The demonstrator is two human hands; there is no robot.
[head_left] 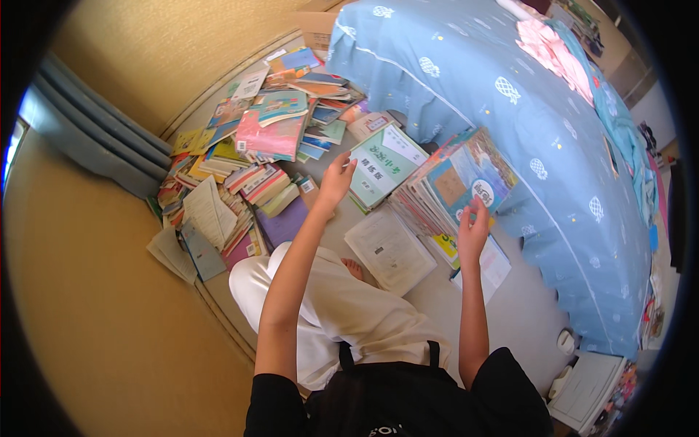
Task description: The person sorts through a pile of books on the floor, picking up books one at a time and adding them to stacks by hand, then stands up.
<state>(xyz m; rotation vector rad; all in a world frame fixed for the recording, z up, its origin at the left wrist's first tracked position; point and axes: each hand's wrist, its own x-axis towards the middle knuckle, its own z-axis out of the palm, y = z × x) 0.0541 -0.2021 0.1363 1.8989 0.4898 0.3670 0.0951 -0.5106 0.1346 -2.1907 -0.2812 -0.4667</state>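
Observation:
My left hand (337, 182) hovers by the left edge of a white and green book (384, 162) on the floor, its fingers loosely bent and apart, nothing visible in them. On the right, my right hand (474, 227) is at the front of a tall stack of books (455, 178). Its fingers are spread a little over the top book's near side; whether they touch it I cannot tell. Closer to me lies a pale, worn book (389, 249). A white-covered book (489, 266) sits on the floor under my right wrist.
A loose heap of books (271, 132) spreads along the wall on the left, with open papers (210, 211) on it. A bed with a blue cloth (502, 91) hangs down on the right. Behind stands a cardboard box (316, 30); a blue curtain (95, 127) is at the left.

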